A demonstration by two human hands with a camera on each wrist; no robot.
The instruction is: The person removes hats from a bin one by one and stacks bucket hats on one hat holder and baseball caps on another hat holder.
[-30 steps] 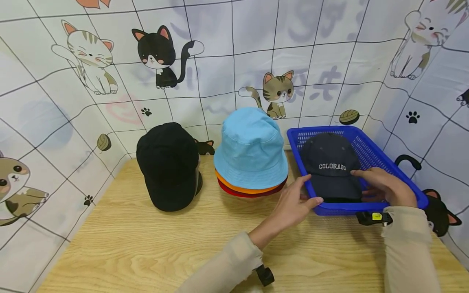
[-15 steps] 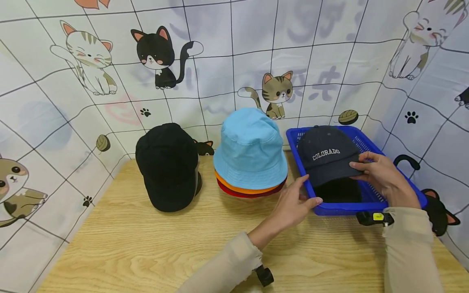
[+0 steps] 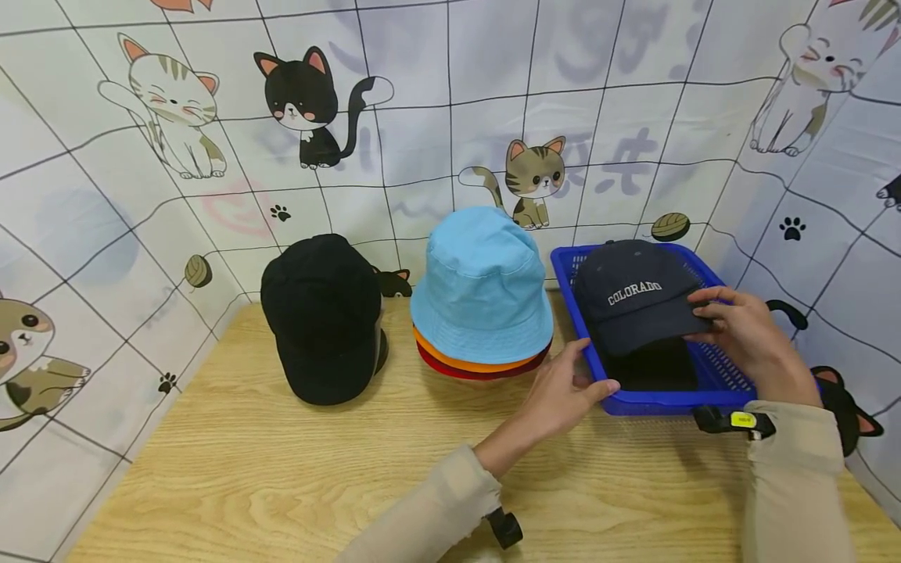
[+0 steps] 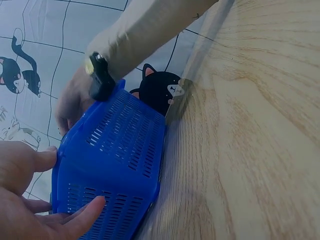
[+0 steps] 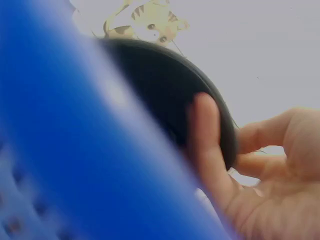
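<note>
A dark baseball cap (image 3: 619, 270) lettered COLORADO is tilted in the blue plastic basket (image 3: 669, 402), its front edge raised. My right hand (image 3: 756, 340) pinches the right side of its brim, thumb above in the head view. The right wrist view shows the brim (image 5: 155, 82) between fingers and thumb, partly hidden by the blurred basket rim. Below the brim lies another black item (image 3: 655, 369), mostly covered. My left hand (image 3: 552, 399) holds the basket's near left corner, thumb and fingers spread across it; the left wrist view shows fingertips against the perforated wall (image 4: 120, 135).
Left of the basket stands a stack of bucket hats, light blue (image 3: 482, 289) on top, orange (image 3: 486, 365) and red below. Farther left is a black cap stack (image 3: 324, 320). A cat-print sheet (image 3: 415, 117) hangs behind the wooden table (image 3: 317, 485).
My right hand has taken the COLORADO cap by the brim and lifted its front edge, uncovering a black item below. The left hand has stayed at the basket corner.
</note>
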